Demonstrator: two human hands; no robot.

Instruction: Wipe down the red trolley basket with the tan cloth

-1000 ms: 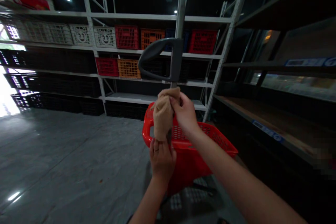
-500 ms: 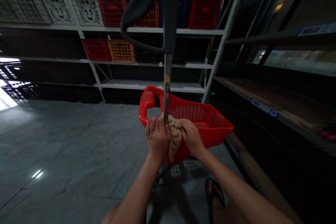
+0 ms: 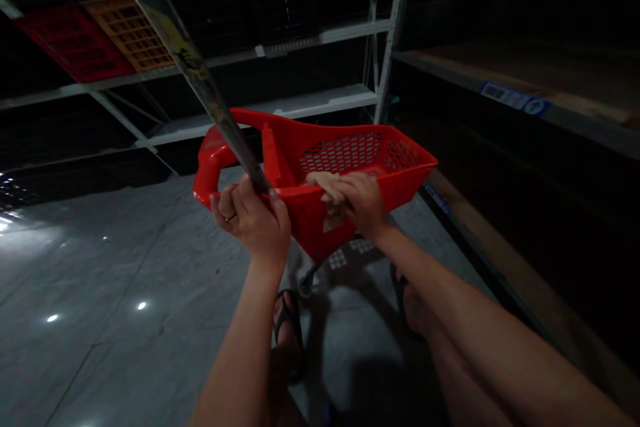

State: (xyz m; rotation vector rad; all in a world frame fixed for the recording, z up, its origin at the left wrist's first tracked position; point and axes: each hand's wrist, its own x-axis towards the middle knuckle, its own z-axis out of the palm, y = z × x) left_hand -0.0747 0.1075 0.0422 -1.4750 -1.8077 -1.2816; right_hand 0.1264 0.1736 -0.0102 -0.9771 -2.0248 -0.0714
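Note:
My left hand (image 3: 253, 220) is closed round the lower end of a metal pole (image 3: 213, 97), which slants up to the left out of view. A worn yellow label shows on the pole. My right hand (image 3: 366, 205) grips a beige cloth (image 3: 334, 199), bunched under its fingers and clear of the pole. Both hands are in front of a red plastic shopping cart (image 3: 320, 217) with a perforated basket. The cloth is at the near rim of the cart; whether it presses on the rim I cannot tell.
A white metal shelf rack (image 3: 325, 103) stands behind the cart, with a red crate (image 3: 75, 43) and a yellow crate (image 3: 129, 30) on it. Dark shelving with a wooden board (image 3: 530, 83) runs along the right. My sandalled feet are below on the grey floor (image 3: 135, 267).
The upright pole has tilted to the left, and its dark handle has left the view. My right hand has pulled the cloth away from the pole. The view has dipped lower.

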